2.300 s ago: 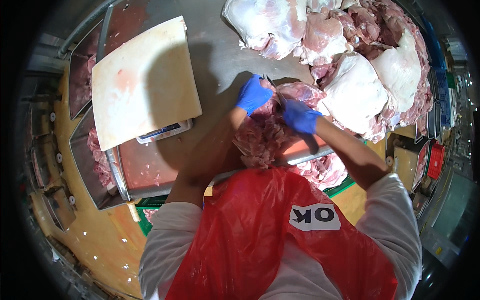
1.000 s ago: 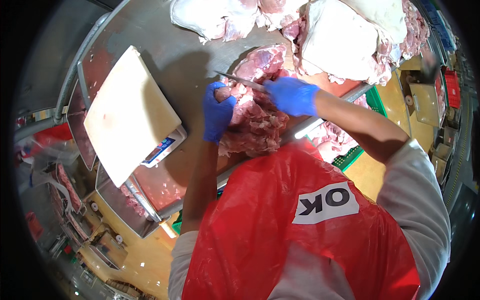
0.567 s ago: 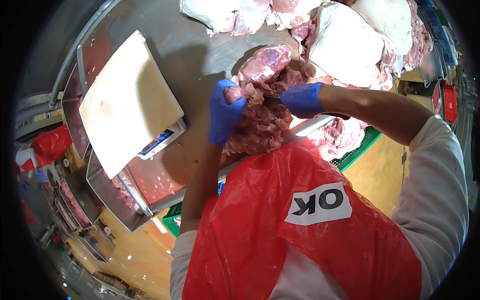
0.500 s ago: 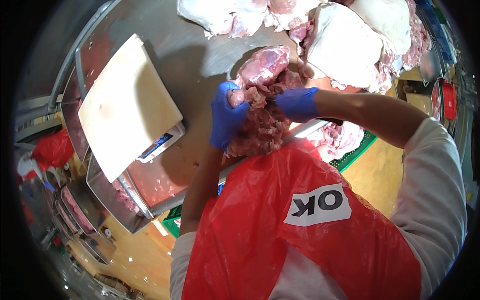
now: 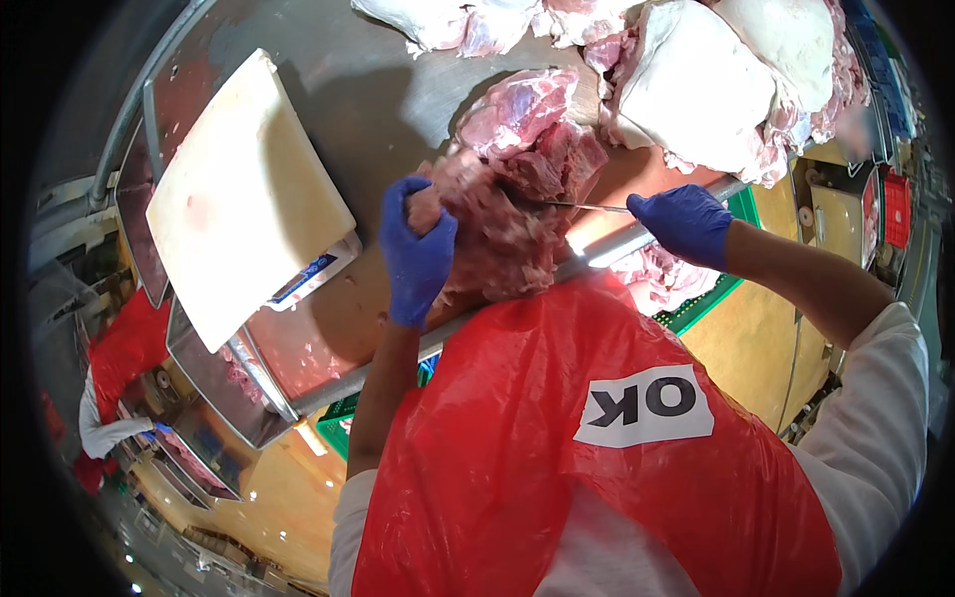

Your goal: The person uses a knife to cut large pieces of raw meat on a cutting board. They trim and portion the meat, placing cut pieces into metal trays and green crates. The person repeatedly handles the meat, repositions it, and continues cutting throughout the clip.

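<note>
A large cut of raw meat point(image 5: 497, 219) lies at the near edge of the metal table, pink and ragged, with a rounder, smoother lump at its far end. My left hand point(image 5: 416, 249), in a blue glove, is closed around a knob at the meat's left side. In my blue-gloved right hand point(image 5: 684, 225) is a knife point(image 5: 589, 207); its thin blade points left and its tip reaches into the meat. The knife's handle is hidden in my fist. Part of the meat near my left hand is smeared by motion.
Pale, skin-covered meat pieces point(image 5: 691, 85) lie along the table's far right. A white board point(image 5: 249, 199) rests on a scale point(image 5: 308, 279) at left. Below the table edge, a green crate point(image 5: 741, 204) holds meat trimmings point(image 5: 657, 277). Another person point(image 5: 124, 348) stands at far left.
My right hand has drawn right, away from the meat, bringing the knife blade into sight. My left hand has pulled the knob to the left, spreading the meat.
</note>
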A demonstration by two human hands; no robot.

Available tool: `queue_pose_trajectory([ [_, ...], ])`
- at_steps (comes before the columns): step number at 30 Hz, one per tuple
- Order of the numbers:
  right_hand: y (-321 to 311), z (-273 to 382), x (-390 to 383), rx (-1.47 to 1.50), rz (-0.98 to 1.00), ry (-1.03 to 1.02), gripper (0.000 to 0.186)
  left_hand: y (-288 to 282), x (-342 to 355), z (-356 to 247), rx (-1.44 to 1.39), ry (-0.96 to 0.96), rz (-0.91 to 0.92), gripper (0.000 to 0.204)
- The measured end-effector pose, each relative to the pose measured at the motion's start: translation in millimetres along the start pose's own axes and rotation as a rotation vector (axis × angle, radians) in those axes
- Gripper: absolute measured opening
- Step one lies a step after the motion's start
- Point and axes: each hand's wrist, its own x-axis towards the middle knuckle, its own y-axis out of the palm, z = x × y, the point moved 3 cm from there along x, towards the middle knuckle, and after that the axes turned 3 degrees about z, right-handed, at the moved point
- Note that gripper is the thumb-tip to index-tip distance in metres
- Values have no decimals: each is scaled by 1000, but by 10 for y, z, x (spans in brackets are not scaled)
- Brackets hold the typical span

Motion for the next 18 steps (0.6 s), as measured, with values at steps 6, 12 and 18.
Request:
queue_pose_trajectory([
  [6, 424, 247, 366, 62, -227, 39, 15, 2, 2, 7, 457, 166, 139, 46],
  [12, 608, 318, 496, 162, -214, 125, 17, -7, -93, 62, 850, 269, 128, 55],
  [18, 743, 295, 895, 176, -376, 109, 19, 128, -207, 93, 909, 324, -10, 60],
])
